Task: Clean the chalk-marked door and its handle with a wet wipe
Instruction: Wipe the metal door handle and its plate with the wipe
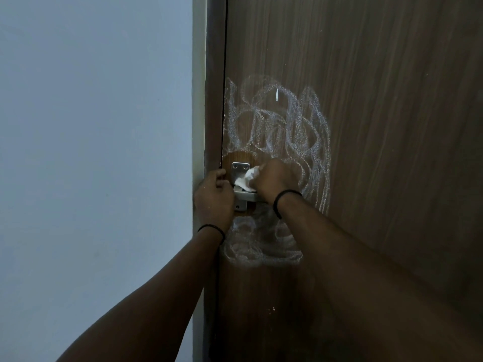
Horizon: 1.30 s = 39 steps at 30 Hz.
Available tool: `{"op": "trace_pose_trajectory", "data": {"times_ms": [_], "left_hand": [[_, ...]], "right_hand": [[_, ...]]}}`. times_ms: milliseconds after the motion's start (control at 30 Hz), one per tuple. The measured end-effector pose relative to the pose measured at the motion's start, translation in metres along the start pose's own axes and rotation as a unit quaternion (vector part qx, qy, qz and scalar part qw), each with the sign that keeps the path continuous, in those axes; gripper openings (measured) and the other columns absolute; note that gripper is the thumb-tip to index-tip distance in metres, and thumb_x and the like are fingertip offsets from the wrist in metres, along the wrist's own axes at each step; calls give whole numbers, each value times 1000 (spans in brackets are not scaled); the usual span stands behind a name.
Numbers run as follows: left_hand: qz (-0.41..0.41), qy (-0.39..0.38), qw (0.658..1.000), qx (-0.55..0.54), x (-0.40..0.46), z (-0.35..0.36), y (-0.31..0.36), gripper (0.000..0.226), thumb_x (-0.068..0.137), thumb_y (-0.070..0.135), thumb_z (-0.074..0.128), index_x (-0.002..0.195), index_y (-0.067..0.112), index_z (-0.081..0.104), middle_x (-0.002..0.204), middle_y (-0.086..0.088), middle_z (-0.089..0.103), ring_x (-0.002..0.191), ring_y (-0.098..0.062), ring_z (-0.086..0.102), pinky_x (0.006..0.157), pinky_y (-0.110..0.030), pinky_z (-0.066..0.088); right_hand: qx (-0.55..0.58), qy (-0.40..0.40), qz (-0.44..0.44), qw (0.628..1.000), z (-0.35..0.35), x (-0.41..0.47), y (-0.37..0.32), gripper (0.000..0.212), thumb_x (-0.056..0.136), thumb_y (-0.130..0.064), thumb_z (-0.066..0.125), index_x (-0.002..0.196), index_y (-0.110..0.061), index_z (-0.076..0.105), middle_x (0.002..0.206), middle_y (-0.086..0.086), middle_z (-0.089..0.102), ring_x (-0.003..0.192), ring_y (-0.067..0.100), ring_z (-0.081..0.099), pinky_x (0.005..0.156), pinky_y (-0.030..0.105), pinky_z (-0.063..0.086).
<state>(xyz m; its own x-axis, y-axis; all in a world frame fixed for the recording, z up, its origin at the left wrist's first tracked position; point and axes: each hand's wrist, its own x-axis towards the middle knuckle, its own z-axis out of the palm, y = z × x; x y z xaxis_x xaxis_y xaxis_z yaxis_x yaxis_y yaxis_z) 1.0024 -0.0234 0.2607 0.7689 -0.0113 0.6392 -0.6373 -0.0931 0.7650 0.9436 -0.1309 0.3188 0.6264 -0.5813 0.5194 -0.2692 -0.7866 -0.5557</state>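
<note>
A dark brown wooden door (379, 126) carries white chalk scribbles (277, 121) above the handle and more below it. The metal handle plate (240, 167) sits near the door's left edge, with a wiped, chalk-free patch around its top. My right hand (274, 181) grips a crumpled white wet wipe (247, 180) and presses it against the handle plate. My left hand (213, 197) curls its fingers round the door's edge just left of the handle. The lever of the handle is mostly hidden under both hands.
A dark door frame (215, 87) runs along the door's left edge. A pale bluish wall (91, 152) fills the left half of the view. A small white fleck (277, 94) sticks to the door among the upper chalk marks.
</note>
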Motion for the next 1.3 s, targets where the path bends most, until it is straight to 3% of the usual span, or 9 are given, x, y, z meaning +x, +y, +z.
{"op": "trace_pose_trajectory", "data": {"times_ms": [167, 267, 367, 500, 667, 800, 900, 1033, 1300], "left_hand": [[148, -7, 989, 8, 10, -6, 14, 36, 96, 14, 55, 131, 20, 60, 112, 4, 62, 95, 0, 53, 82, -1, 35], [205, -24, 978, 40, 20, -5, 22, 31, 97, 11, 53, 127, 13, 64, 115, -7, 64, 101, -15, 59, 84, -12, 38], [227, -24, 972, 55, 25, -2, 22, 25, 97, 11, 55, 118, 8, 69, 112, -12, 65, 98, -22, 62, 84, -17, 41], [228, -4, 971, 71, 24, 4, 14, 24, 93, 9, 60, 114, 7, 71, 109, -15, 67, 95, -27, 64, 86, -30, 50], [239, 4, 966, 97, 23, 5, -1, 40, 92, 6, 59, 131, 14, 60, 111, -12, 64, 95, -21, 61, 78, -18, 39], [279, 0, 950, 143, 27, 3, -8, 36, 89, 2, 60, 124, 10, 65, 97, -13, 62, 81, -25, 60, 67, -27, 45], [244, 17, 958, 147, 25, 2, -9, 19, 89, 8, 63, 106, 4, 72, 94, -16, 66, 79, -31, 64, 69, -33, 49], [159, 25, 980, 113, 6, 4, -14, 20, 92, 13, 62, 105, 3, 74, 103, -16, 72, 92, -27, 66, 87, -30, 48], [49, 12, 996, 79, -27, 3, -31, 19, 94, 13, 60, 103, 3, 74, 98, -13, 73, 86, -21, 65, 80, -25, 47]], "right_hand": [[51, 144, -81, 985, 8, -8, -2, 17, 76, -22, 78, 72, -24, 62, 64, -10, 62, 58, 0, 55, 48, 20, 38], [63, 132, -154, 977, 6, -6, 0, 12, 82, -13, 71, 76, -23, 75, 75, -5, 70, 65, 6, 59, 61, 25, 51], [49, 143, -271, 951, 7, -8, -1, 20, 86, -2, 57, 84, -8, 77, 80, 8, 71, 71, 12, 56, 66, 25, 46], [81, 124, -212, 966, 11, -2, -2, 11, 85, -9, 68, 92, -15, 61, 83, 0, 66, 76, 12, 60, 66, 29, 51], [37, 135, -235, 962, 13, 6, -7, 10, 85, -9, 68, 75, -11, 71, 78, 5, 65, 71, 15, 57, 65, 34, 52], [67, 72, -254, 962, 13, 4, -8, 16, 89, -4, 62, 83, -10, 76, 80, 6, 71, 70, 15, 60, 69, 36, 55], [93, 73, -237, 964, 14, 0, -2, 17, 91, -10, 61, 94, -11, 77, 93, 6, 73, 85, 16, 65, 79, 36, 54], [101, 85, -193, 972, 15, -9, 13, 19, 94, -13, 57, 98, -12, 76, 95, 3, 72, 87, 17, 65, 79, 41, 54], [104, 103, -175, 974, 17, -24, 25, 18, 91, -14, 56, 96, -16, 73, 96, -3, 71, 86, 11, 62, 78, 36, 55]]}}
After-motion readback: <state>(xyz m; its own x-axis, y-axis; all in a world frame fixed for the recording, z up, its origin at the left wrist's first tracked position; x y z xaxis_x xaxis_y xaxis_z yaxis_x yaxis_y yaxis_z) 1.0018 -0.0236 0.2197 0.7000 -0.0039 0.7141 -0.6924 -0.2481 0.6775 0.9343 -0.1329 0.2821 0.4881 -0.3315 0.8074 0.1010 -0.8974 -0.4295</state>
